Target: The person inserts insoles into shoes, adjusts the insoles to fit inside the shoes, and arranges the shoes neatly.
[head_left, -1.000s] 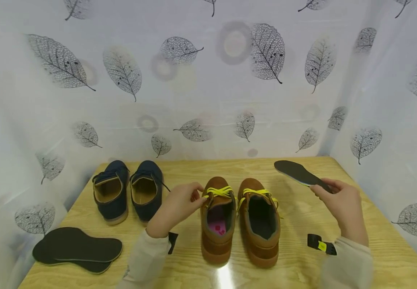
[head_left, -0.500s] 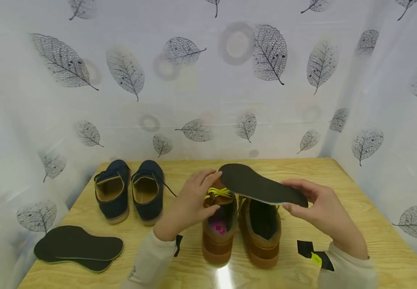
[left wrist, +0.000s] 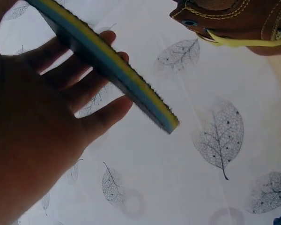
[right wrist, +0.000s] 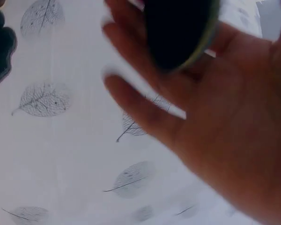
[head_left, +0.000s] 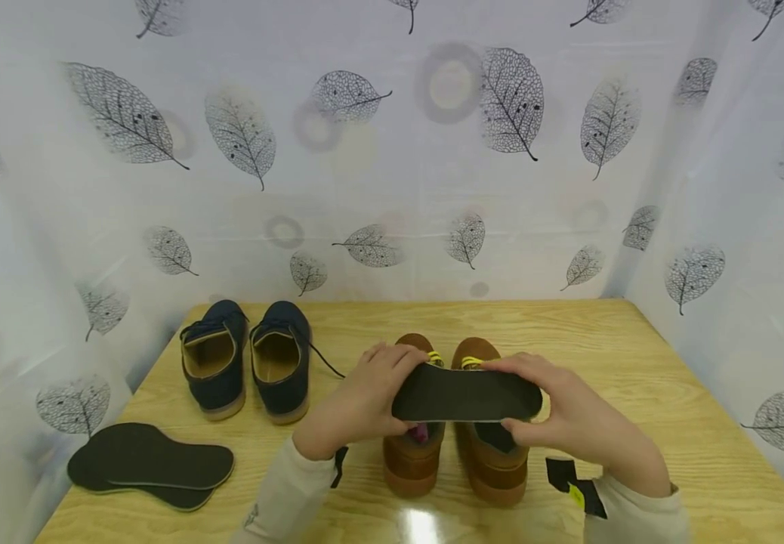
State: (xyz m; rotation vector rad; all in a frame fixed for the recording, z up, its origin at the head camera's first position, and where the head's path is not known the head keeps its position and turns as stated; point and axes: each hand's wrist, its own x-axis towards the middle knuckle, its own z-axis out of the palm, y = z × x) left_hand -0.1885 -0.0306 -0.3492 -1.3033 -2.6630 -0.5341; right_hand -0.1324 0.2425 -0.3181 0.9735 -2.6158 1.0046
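Observation:
In the head view a black insole [head_left: 467, 394] is held level above two brown shoes with yellow laces, a left shoe [head_left: 411, 470] and a right shoe [head_left: 497, 477]. My left hand [head_left: 367, 394] grips one end between thumb and fingers. The other end is pinched by my right hand [head_left: 572, 415]. The insole hides part of the laces and shoe openings. Seen edge-on in the left wrist view, the insole [left wrist: 131, 78] shows yellow and blue layers. The right wrist view catches its dark end [right wrist: 178, 35] against the fingers, somewhat blurred.
Two navy shoes, one at left [head_left: 218, 389] and one beside it [head_left: 283, 387], stand on the wooden table [head_left: 569, 332]. Two overlapping dark insoles [head_left: 154, 462] lie at front left. A leaf-patterned curtain [head_left: 392, 189] encloses the back and sides.
My right hand has brought the insole leftward over the brown shoes and turned it crosswise. My left hand has left the yellow laces and taken hold of the insole's other end.

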